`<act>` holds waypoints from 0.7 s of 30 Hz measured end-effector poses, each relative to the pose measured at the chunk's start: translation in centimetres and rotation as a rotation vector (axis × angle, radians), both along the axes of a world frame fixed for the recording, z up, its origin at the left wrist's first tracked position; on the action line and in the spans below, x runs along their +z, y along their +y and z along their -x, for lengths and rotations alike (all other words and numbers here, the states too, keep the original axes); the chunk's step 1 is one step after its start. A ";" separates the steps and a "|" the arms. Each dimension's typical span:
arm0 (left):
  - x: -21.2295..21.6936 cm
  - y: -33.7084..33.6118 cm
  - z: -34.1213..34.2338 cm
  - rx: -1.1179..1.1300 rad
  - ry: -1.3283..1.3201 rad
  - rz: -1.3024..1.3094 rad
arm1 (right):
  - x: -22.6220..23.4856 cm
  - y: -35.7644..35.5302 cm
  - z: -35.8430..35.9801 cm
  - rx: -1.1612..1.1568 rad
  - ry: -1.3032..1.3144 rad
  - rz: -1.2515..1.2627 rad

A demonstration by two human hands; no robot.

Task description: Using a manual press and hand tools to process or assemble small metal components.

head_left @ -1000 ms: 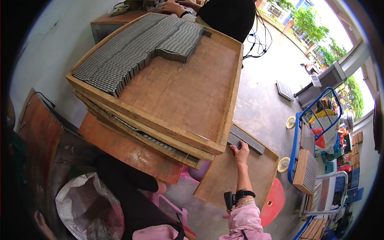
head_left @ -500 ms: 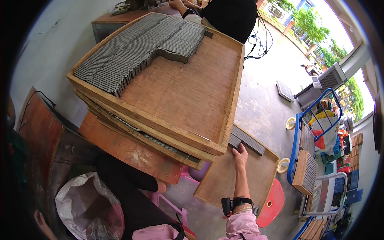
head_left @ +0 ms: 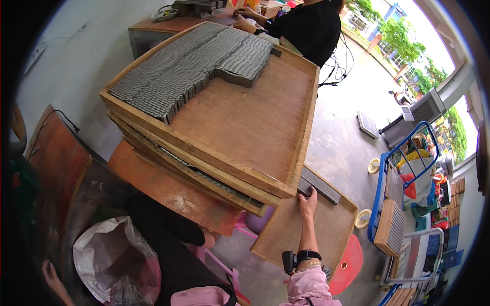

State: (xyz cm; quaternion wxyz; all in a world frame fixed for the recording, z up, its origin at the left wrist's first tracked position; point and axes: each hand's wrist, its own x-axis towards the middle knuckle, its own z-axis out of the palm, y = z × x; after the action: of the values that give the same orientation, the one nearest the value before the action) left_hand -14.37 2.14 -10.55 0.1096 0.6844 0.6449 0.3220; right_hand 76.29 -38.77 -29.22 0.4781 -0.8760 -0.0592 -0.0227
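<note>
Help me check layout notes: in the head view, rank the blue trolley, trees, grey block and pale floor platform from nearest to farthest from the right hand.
1. Grey block: at the right hand.
2. Blue trolley: to its right.
3. Pale floor platform: upper right.
4. Trees: outdoors, upper right.

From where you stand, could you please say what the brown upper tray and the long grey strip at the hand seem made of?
Brown rectangular upper tray: wood, probably unvarnished, showing matte streaky grain. Long grey strip: dull, possibly metal by colour, uncertain.
</note>
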 end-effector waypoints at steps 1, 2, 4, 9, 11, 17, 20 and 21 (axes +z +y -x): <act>0.4 -0.3 -0.4 -0.020 0.000 -0.004 | -0.4 -0.3 0.0 0.024 -0.047 0.065; 0.8 -0.4 -0.9 0.011 -0.002 0.039 | -0.8 -0.5 -0.3 0.064 -0.114 0.099; 1.3 -0.8 -2.8 -0.019 -0.078 -0.002 | -1.5 -1.0 -1.1 0.078 0.034 0.102; 4.1 -5.4 -9.0 0.201 -0.347 -0.215 | 0.2 -0.3 -2.0 0.132 -0.064 0.213; 5.9 -8.8 -9.7 0.236 -0.220 -0.288 | 2.4 1.9 -0.2 0.105 -0.475 0.390; 8.7 -20.0 -3.3 0.549 -0.368 -0.321 | 9.1 12.7 14.8 0.396 -0.570 -0.245; 7.0 -26.1 1.3 0.827 -0.288 -0.157 | 11.8 16.1 23.6 0.559 -0.492 -0.363; 5.9 -27.9 2.2 0.791 -0.295 -0.207 | 12.5 16.6 25.9 0.599 -0.476 -0.395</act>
State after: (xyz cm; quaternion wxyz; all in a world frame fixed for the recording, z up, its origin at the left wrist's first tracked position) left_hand -16.59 -25.73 -4.64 -0.0006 0.3385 0.7993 0.4965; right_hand 50.40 -22.19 -16.76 0.5953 -0.6820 -0.4140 -0.0953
